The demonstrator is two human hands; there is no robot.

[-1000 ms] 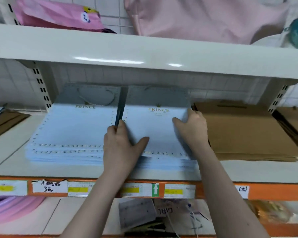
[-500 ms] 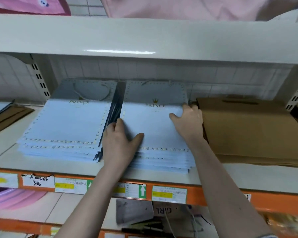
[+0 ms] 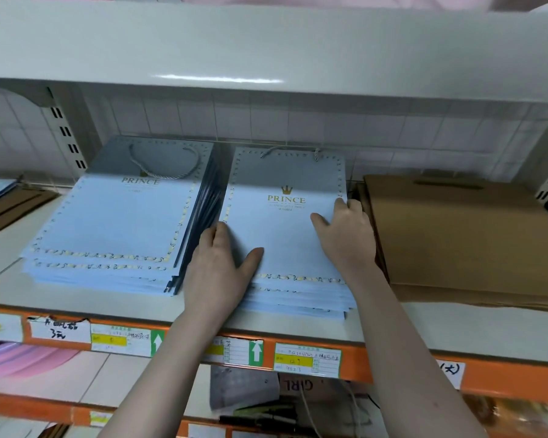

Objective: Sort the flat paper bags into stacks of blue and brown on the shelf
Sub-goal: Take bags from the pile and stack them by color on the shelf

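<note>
Two stacks of flat light-blue "PRINCE" paper bags lie side by side on the white shelf (image 3: pixel 424 324). The left blue stack (image 3: pixel 108 222) has a rope handle on top. My left hand (image 3: pixel 219 267) lies flat on the left edge of the right blue stack (image 3: pixel 285 229), thumb spread over its top bag. My right hand (image 3: pixel 345 235) presses the same stack's right edge, fingers pointing to the back. A stack of brown paper bags (image 3: pixel 462 241) sits just right of my right hand.
An upper shelf board (image 3: pixel 266 49) hangs low over the bags. A tiled wall closes the back. More brown and blue bags (image 3: pixel 10 200) lie at the far left. The orange shelf front (image 3: pixel 377 361) carries price labels; a lower shelf holds packaged goods.
Both hands have pushed the right blue stack a little deeper and squared it; the view has moved closer and tilted down. The other stacks have not moved.
</note>
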